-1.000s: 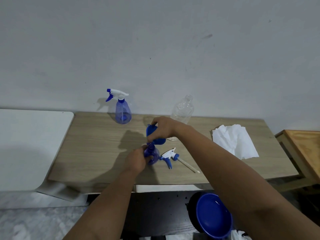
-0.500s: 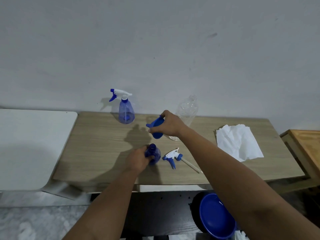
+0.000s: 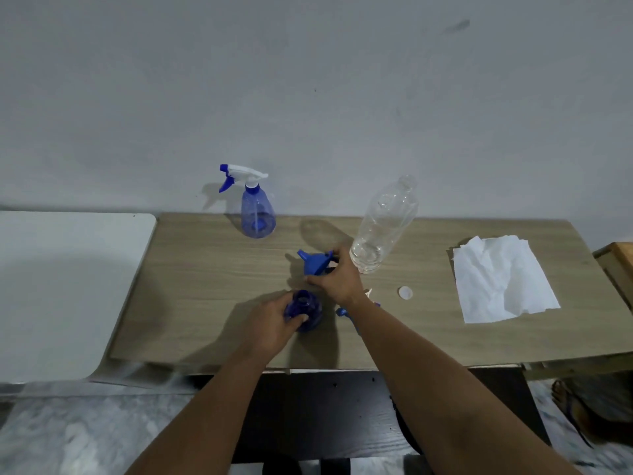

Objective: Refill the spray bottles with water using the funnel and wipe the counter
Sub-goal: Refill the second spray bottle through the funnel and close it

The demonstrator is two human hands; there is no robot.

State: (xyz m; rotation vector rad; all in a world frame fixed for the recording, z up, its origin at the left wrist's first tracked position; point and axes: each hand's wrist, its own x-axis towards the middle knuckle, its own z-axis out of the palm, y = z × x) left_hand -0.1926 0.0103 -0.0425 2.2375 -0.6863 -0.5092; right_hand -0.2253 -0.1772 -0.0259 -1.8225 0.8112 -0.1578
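Observation:
My left hand (image 3: pixel 270 320) grips an uncapped blue spray bottle (image 3: pixel 305 311) standing near the front middle of the wooden counter (image 3: pixel 205 286). My right hand (image 3: pixel 337 281) holds a blue funnel (image 3: pixel 317 261) just behind that bottle, above the counter. The bottle's white-and-blue spray head (image 3: pixel 342 310) lies under my right forearm, mostly hidden. A second blue spray bottle (image 3: pixel 257 210) with its head on stands at the back. A clear plastic water bottle (image 3: pixel 383 228), uncapped, stands right of the funnel. Its white cap (image 3: pixel 405 293) lies on the counter.
A white paper towel (image 3: pixel 500 279) lies spread at the counter's right. A white table (image 3: pixel 61 286) adjoins on the left, a wooden piece (image 3: pixel 620 258) on the right. The wall runs close behind. A foot (image 3: pixel 565 395) shows on the floor at lower right.
My right hand lifted the funnel off the open bottle's neck and carried it back toward the water bottle. The left hand stayed on the bottle. The camera view tilted down.

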